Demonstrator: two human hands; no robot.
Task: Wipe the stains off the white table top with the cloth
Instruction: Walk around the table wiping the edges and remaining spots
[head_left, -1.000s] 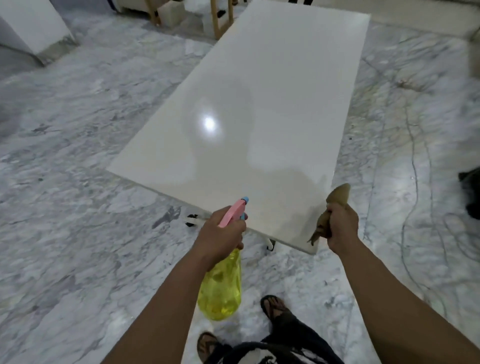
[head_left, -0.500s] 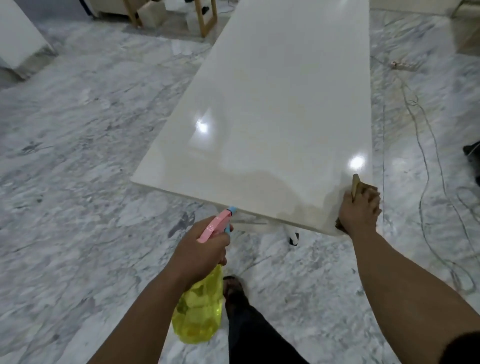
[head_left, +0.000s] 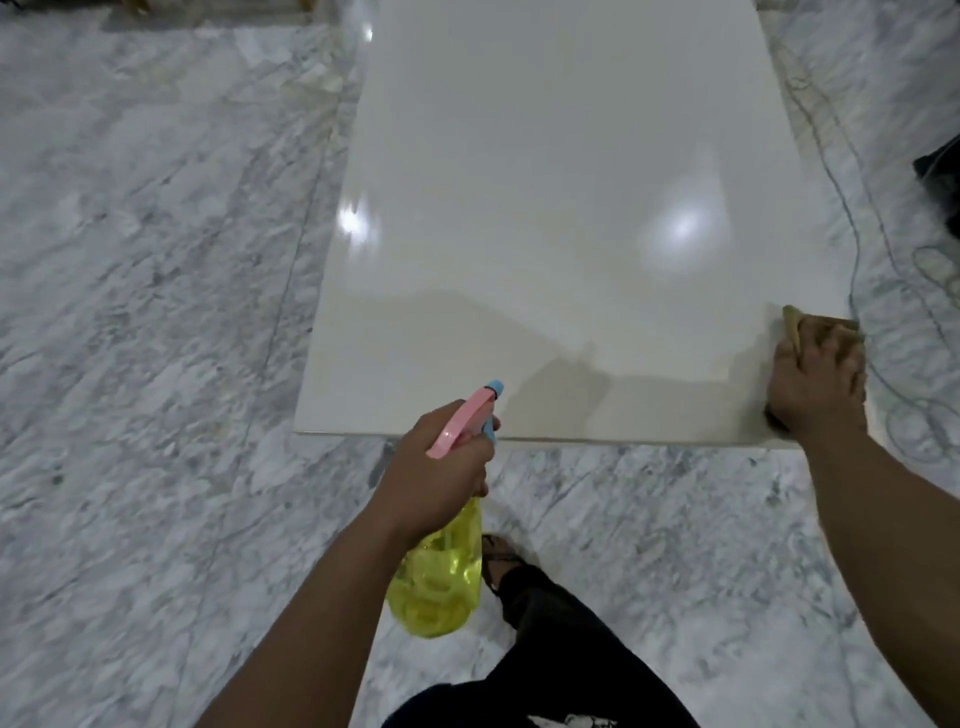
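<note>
The white table top (head_left: 561, 208) stretches away from me, glossy, with light glare on it. My right hand (head_left: 815, 384) presses a brown cloth (head_left: 802, 325) flat on the table's near right corner; most of the cloth is hidden under the hand. My left hand (head_left: 436, 467) grips a spray bottle (head_left: 441, 582) with a yellow body and a pink and blue head, held just in front of the table's near edge, nozzle pointing over the table. No stains show clearly on the surface.
Grey-veined marble floor (head_left: 156, 312) surrounds the table. A thin cable (head_left: 924, 332) coils on the floor right of the table, next to a dark object (head_left: 943, 171) at the right edge. My leg and sandalled foot (head_left: 498, 561) stand below the table's near edge.
My right hand came down from the air and now lays the cloth flat on the near right corner. I have stepped to face the table's short end. The spray bottle stays in my left hand.
</note>
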